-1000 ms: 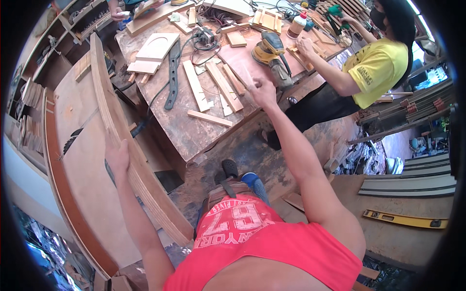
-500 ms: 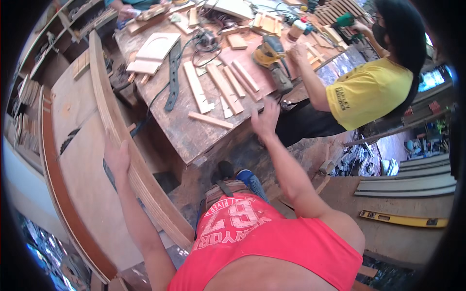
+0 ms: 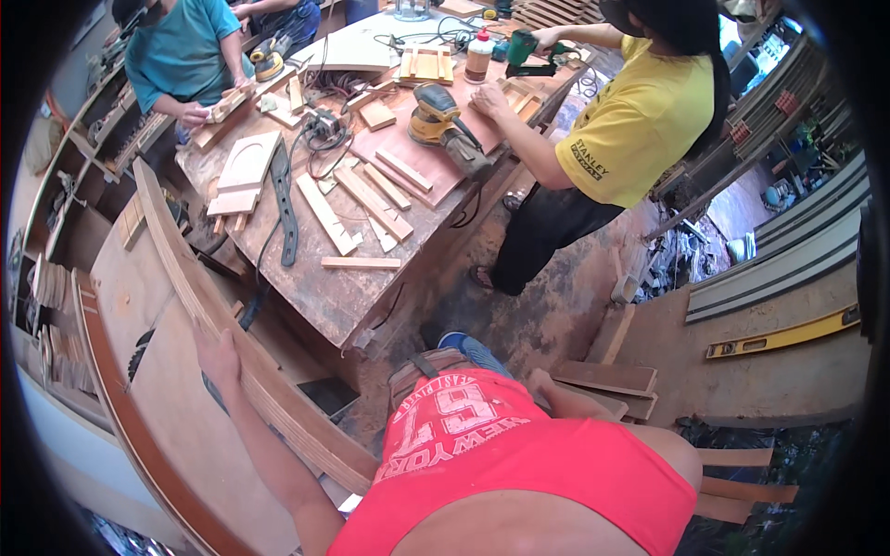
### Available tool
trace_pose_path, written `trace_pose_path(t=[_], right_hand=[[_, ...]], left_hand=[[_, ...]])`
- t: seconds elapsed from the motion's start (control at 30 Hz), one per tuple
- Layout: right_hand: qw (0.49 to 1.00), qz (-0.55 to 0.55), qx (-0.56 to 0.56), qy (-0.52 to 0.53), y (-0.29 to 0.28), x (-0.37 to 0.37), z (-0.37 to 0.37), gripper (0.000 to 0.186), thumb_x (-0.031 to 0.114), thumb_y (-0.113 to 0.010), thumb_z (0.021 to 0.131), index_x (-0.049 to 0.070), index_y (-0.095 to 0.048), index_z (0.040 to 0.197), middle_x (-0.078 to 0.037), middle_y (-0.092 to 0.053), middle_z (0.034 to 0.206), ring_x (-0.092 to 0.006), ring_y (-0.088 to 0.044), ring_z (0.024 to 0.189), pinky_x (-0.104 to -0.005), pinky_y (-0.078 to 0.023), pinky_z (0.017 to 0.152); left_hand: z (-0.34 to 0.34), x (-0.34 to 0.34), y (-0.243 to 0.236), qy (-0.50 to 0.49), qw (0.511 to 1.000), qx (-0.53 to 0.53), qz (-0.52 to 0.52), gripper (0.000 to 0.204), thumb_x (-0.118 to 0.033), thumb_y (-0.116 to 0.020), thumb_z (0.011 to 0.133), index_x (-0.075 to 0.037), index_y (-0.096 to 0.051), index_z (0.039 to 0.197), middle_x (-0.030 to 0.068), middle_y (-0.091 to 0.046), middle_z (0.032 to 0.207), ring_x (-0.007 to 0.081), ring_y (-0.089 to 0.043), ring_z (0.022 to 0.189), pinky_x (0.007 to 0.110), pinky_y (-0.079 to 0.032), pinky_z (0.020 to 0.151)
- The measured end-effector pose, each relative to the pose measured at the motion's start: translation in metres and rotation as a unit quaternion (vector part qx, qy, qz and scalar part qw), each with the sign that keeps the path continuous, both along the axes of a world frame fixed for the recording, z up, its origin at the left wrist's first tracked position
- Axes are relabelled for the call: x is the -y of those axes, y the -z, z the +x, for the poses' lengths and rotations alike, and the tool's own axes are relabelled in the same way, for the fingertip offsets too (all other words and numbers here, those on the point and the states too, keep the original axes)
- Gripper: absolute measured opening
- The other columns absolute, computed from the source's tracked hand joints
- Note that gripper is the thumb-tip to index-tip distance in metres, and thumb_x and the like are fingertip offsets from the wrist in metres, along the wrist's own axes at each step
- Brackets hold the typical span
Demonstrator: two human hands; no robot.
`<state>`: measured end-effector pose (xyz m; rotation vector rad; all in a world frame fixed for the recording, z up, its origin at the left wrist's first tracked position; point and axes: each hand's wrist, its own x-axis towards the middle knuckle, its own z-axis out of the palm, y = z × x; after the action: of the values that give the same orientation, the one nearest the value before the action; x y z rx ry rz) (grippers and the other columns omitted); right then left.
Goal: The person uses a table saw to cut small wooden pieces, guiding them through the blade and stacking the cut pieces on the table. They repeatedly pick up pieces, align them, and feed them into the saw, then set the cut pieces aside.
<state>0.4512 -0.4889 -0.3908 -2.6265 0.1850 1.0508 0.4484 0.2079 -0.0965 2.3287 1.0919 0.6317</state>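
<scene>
My left hand [image 3: 220,352] grips a long, thick plywood board [image 3: 261,375] standing on edge along the saw table [image 3: 167,417], whose circular blade [image 3: 139,357] shows just left of the board. My right hand [image 3: 542,382] hangs low beside my body, right of the red top, near some loose boards [image 3: 607,380]; its fingers are mostly hidden. Ahead, the worktable [image 3: 343,306] holds several pale wood strips [image 3: 375,204], a cut panel [image 3: 246,181], a dark slotted bar [image 3: 286,213] and a yellow sander [image 3: 429,116].
A co-worker in yellow [image 3: 640,130] holds a green drill [image 3: 524,51] at the table's right; another in teal [image 3: 181,65] handles wood at the far left, with a third person [image 3: 283,18] behind. Shelving lines the left. A yellow level [image 3: 779,334] lies at right.
My right hand released a wood strip onto the table, then withdrew down to my side. The view has shifted, showing more of the people opposite. My left hand stays on the board.
</scene>
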Motion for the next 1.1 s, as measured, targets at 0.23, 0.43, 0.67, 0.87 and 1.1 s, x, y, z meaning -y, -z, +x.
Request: trace_pose_path(t=[0.23, 0.43, 0.67, 0.87, 1.1], right_hand=[[0.985, 0.105, 0.109, 0.082, -0.017, -0.046, 0.059, 0.048, 0.033, -0.069, 0.083, 0.005, -0.076, 0.122, -0.024, -0.072, 0.127, -0.0404, -0.07, 0.117, -0.0449, -0.057, 0.1], [0.976, 0.109, 0.107, 0.154, -0.07, -0.073, 0.081, 0.053, 0.027, -0.075, 0.083, 0.008, -0.073, 0.132, -0.017, -0.073, 0.133, -0.0361, -0.069, 0.123, -0.0425, -0.053, 0.109], [0.99, 0.066, 0.046, 0.117, -0.025, -0.024, 0.015, 0.045, 0.029, -0.072, 0.081, 0.008, -0.079, 0.12, -0.019, -0.075, 0.125, -0.0366, -0.07, 0.121, -0.043, -0.055, 0.106], [0.991, 0.065, 0.018, 0.117, -0.024, -0.007, -0.05, 0.045, 0.028, -0.075, 0.08, 0.009, -0.079, 0.121, -0.019, -0.076, 0.122, -0.035, -0.072, 0.117, -0.0404, -0.055, 0.104], [0.981, 0.096, 0.065, 0.154, -0.041, 0.005, -0.105, 0.044, 0.025, -0.075, 0.082, 0.007, -0.079, 0.122, -0.018, -0.076, 0.124, -0.0332, -0.073, 0.116, -0.0396, -0.055, 0.104]], left_hand=[[0.009, -0.003, 0.004, 0.011, 1.0, -0.002, 0.026, 0.081, -0.023, -0.071, 0.084, -0.006, -0.046, 0.159, 0.0258, -0.058, 0.151, 0.0422, -0.057, 0.136, 0.044, -0.044, 0.116], [0.008, -0.003, 0.002, 0.005, 1.0, -0.01, 0.018, 0.08, -0.025, -0.072, 0.084, -0.004, -0.047, 0.157, 0.0259, -0.057, 0.152, 0.0424, -0.057, 0.137, 0.044, -0.043, 0.116], [0.008, -0.015, 0.017, 0.021, 0.997, 0.007, 0.075, 0.08, -0.028, -0.073, 0.084, -0.004, -0.048, 0.156, 0.0271, -0.058, 0.149, 0.0431, -0.057, 0.137, 0.045, -0.044, 0.116], [0.008, -0.011, 0.012, 0.007, 0.998, -0.023, 0.066, 0.08, -0.032, -0.073, 0.086, -0.008, -0.048, 0.157, 0.0279, -0.063, 0.143, 0.0445, -0.061, 0.132, 0.047, -0.047, 0.113], [0.009, -0.027, 0.025, -0.001, 0.996, -0.046, 0.075, 0.081, -0.038, -0.071, 0.086, -0.011, -0.047, 0.158, 0.0274, -0.064, 0.142, 0.0453, -0.062, 0.131, 0.049, -0.047, 0.113]])
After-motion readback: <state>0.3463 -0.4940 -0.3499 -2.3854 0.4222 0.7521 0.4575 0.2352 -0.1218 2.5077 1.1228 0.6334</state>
